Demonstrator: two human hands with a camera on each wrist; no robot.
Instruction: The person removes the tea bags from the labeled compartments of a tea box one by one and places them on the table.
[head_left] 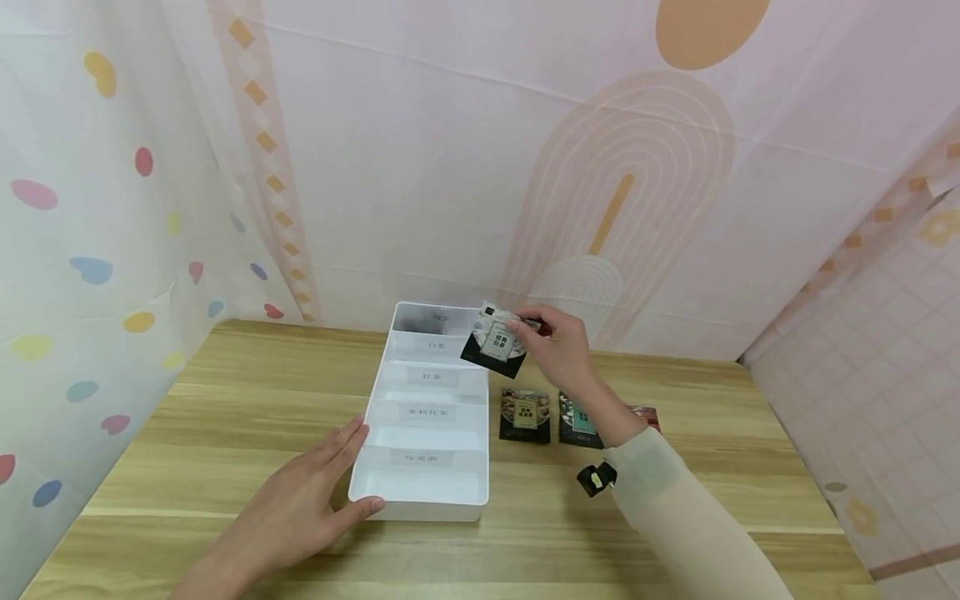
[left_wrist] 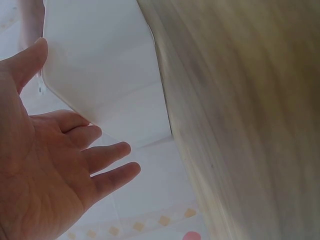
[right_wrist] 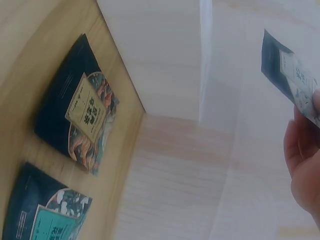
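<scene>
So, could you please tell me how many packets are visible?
4: one pale-labelled packet raised in the right hand; on the table, a yellow-labelled packet, a teal-labelled packet and a reddish packet partly behind the right arm, which may hide more.

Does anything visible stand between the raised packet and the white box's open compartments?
Nothing visible does: in the head view, the raised packet overlaps the white box at its far right edge; the other packets lie on the table, off to the right.
</scene>
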